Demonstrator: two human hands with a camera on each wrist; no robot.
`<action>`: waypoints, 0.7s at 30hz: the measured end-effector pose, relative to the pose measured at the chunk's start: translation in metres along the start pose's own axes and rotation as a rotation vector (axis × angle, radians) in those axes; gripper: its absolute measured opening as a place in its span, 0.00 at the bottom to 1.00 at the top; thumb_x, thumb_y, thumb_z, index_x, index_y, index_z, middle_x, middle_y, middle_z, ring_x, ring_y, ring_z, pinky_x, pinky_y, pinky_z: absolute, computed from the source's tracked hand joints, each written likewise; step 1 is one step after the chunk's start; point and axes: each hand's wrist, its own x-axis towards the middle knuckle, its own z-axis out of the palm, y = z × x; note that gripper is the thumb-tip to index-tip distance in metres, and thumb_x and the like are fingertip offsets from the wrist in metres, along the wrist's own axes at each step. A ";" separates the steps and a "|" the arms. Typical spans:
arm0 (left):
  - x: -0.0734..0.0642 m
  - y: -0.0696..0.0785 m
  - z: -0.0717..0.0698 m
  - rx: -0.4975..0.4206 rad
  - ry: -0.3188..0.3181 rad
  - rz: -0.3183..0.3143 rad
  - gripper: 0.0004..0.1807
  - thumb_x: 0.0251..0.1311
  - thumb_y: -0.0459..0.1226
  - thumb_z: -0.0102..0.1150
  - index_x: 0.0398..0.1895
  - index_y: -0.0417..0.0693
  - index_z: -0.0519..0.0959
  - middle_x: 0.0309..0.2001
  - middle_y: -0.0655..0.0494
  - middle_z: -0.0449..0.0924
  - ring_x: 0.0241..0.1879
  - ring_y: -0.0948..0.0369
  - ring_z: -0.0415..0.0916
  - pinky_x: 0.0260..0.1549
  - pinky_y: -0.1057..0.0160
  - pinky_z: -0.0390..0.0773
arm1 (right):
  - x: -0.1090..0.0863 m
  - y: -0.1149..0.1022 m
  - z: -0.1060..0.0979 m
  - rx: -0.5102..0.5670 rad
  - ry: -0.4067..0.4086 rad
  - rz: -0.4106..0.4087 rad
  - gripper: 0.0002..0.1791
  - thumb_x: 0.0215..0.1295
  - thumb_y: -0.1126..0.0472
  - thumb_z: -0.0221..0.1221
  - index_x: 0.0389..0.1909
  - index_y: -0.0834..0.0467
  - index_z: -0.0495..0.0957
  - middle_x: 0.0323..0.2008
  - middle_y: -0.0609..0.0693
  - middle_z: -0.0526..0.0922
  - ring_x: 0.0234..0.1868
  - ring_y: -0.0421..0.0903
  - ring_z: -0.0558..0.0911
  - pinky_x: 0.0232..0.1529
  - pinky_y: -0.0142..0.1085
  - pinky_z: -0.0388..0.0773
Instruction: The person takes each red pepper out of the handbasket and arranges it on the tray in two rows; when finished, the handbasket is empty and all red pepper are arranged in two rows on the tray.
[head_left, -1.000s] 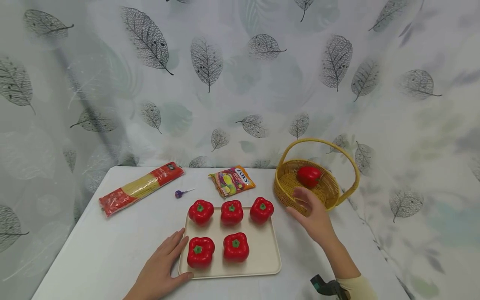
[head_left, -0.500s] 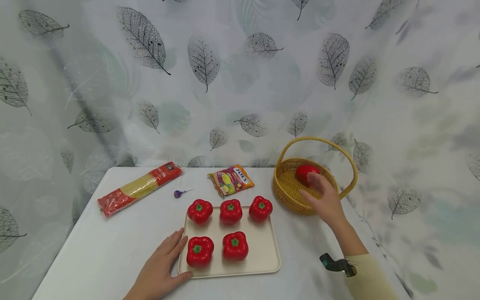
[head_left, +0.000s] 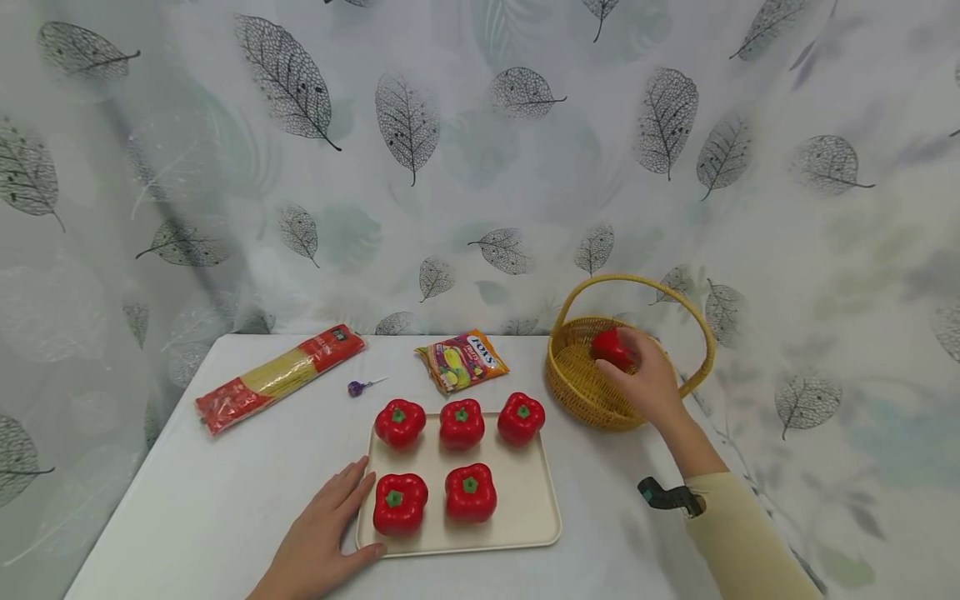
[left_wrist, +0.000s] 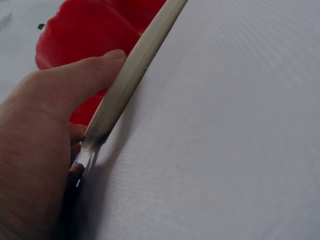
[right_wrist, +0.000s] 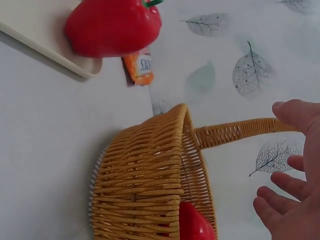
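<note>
My left hand (head_left: 321,529) rests at the near left corner of a cream tray (head_left: 525,512), its fingers extended along the side. The left wrist view shows its thumb (left_wrist: 107,62) on the rim. Several red bell peppers stand on the tray, one of them a front pepper (head_left: 471,493). At the right, my right hand (head_left: 651,383) reaches into a yellow wicker basket (head_left: 581,396). In the head view its thumb and fingers are round a red bell pepper (head_left: 611,348) there, partly hiding it. In the right wrist view that hand's fingers look spread, apart from the pepper (right_wrist: 194,222).
A red and yellow pack of noodles (head_left: 281,379) lies at the back left, with a purple lollipop (head_left: 356,388) beside it. Behind the tray is an orange candy bag (head_left: 462,360). The basket's handle (head_left: 701,321) arches high. A leaf-print curtain (head_left: 480,167) hangs behind the white table (head_left: 247,475).
My right hand has moved from the basket's near side to the right and deeper in, and its fingers have come round the pepper. The left hand stays at the tray.
</note>
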 end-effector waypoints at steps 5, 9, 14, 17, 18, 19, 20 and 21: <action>-0.001 0.001 -0.001 -0.002 0.007 0.005 0.58 0.56 0.76 0.63 0.84 0.54 0.68 0.86 0.57 0.57 0.82 0.48 0.59 0.70 0.32 0.70 | 0.009 0.004 0.000 -0.004 -0.021 0.058 0.47 0.74 0.42 0.68 0.83 0.61 0.61 0.76 0.65 0.70 0.75 0.68 0.71 0.70 0.64 0.73; 0.000 0.000 0.000 0.001 0.008 0.006 0.58 0.56 0.76 0.63 0.84 0.54 0.68 0.86 0.57 0.57 0.82 0.48 0.58 0.71 0.32 0.69 | 0.018 0.008 0.001 0.004 -0.034 0.095 0.47 0.75 0.40 0.67 0.83 0.60 0.60 0.76 0.67 0.69 0.74 0.69 0.70 0.70 0.66 0.72; 0.000 -0.001 0.001 0.006 0.000 0.003 0.59 0.56 0.76 0.62 0.85 0.55 0.67 0.86 0.57 0.56 0.82 0.49 0.58 0.72 0.33 0.68 | 0.027 0.013 0.003 0.001 -0.039 0.124 0.47 0.75 0.42 0.67 0.83 0.60 0.60 0.76 0.68 0.69 0.75 0.70 0.69 0.70 0.67 0.72; -0.001 0.000 0.000 -0.003 -0.002 -0.002 0.59 0.56 0.76 0.63 0.85 0.55 0.67 0.86 0.58 0.56 0.82 0.49 0.57 0.72 0.33 0.68 | 0.032 0.015 0.003 0.005 -0.040 0.145 0.48 0.74 0.42 0.68 0.84 0.59 0.59 0.77 0.67 0.67 0.76 0.69 0.68 0.70 0.67 0.72; -0.001 0.000 0.000 -0.005 -0.001 -0.003 0.59 0.56 0.76 0.64 0.85 0.55 0.67 0.86 0.58 0.57 0.82 0.49 0.58 0.71 0.33 0.69 | 0.033 0.016 0.003 0.006 -0.040 0.152 0.48 0.74 0.42 0.68 0.84 0.58 0.59 0.78 0.66 0.67 0.76 0.70 0.67 0.70 0.67 0.72; -0.001 0.000 0.000 -0.005 -0.003 -0.004 0.58 0.56 0.76 0.64 0.85 0.55 0.67 0.86 0.58 0.57 0.82 0.49 0.58 0.71 0.32 0.69 | 0.034 0.017 0.004 0.007 -0.038 0.160 0.48 0.74 0.42 0.68 0.84 0.58 0.58 0.78 0.66 0.67 0.76 0.70 0.67 0.70 0.67 0.72; -0.001 0.001 0.000 -0.005 -0.005 -0.005 0.58 0.56 0.76 0.64 0.85 0.55 0.67 0.86 0.58 0.56 0.82 0.49 0.57 0.71 0.32 0.69 | 0.035 0.018 0.004 0.008 -0.038 0.168 0.48 0.73 0.42 0.69 0.84 0.58 0.58 0.78 0.66 0.66 0.76 0.70 0.67 0.69 0.67 0.72; -0.001 0.001 -0.001 -0.004 -0.008 -0.006 0.58 0.56 0.76 0.64 0.85 0.55 0.67 0.86 0.58 0.56 0.82 0.49 0.57 0.71 0.32 0.69 | 0.036 0.020 0.004 0.008 -0.039 0.178 0.48 0.73 0.43 0.69 0.84 0.58 0.58 0.78 0.66 0.66 0.76 0.70 0.67 0.69 0.67 0.73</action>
